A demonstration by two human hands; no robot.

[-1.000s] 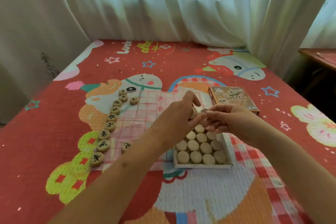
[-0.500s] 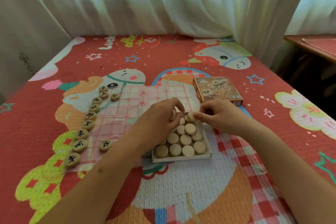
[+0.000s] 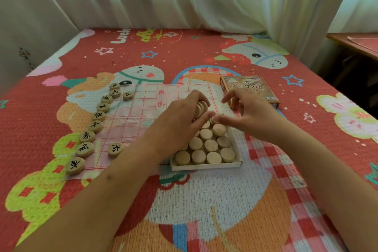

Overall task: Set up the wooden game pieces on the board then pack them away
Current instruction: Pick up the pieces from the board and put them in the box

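Pieces held over the tray (image 3: 204, 166) on the bed (image 3: 184, 53)

A stack (image 3: 201, 107) of pieces is clamped in the grip of the left hand (image 3: 182, 122) above the tray's far end; blank-faced pieces are packed in the tray. The right hand (image 3: 251, 114) is held just beside, its grip apart and fingers spread. A row (image 3: 96, 125) of lettered pieces is laid along the left edge of the board (image 3: 143, 112). A box (image 3: 249, 88) lies beyond.

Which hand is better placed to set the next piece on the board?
Left. The left hand grips a stack of pieces and is nearer the board; the right hand is over the tray, farther away.
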